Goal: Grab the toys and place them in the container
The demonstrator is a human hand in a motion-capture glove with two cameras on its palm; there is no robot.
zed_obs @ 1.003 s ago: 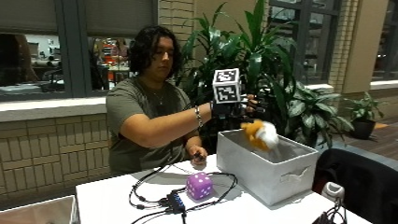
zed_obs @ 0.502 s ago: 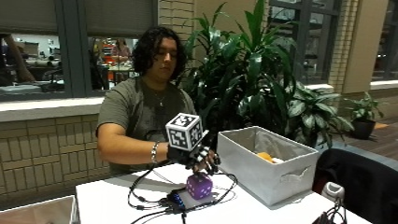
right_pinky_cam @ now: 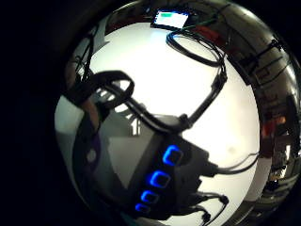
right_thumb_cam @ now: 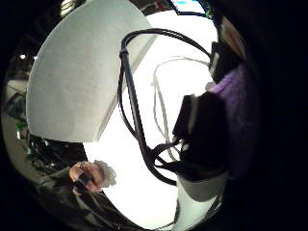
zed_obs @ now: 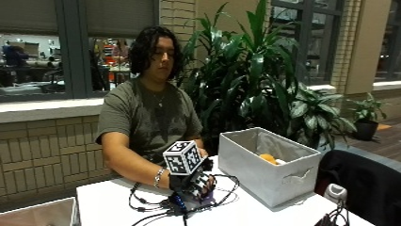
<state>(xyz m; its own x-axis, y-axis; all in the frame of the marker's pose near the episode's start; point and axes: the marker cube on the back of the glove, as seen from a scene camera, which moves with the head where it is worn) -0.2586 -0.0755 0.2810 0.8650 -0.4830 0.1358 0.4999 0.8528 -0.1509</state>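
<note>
Now purple toy (right_thumb_cam: 236, 101) under gloved right hand (zed_obs: 199, 184).

Orange toy (zed_obs: 268, 158) inside grey container (zed_obs: 276, 179); purple toy (right_thumb_cam: 237, 103) on table.

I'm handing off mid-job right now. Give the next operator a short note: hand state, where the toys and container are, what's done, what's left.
Right hand: down on the white table, over the purple plush toy, which sits close against the palm. Whether the fingers have closed on it cannot be told.
Grey fabric container: on the table beside that hand, open at the top.
Done: an orange toy lies inside the container.
Left: grip and lift the purple toy, carry it over the container and let it go inside. Mind the black cables lying around the toy.
</note>
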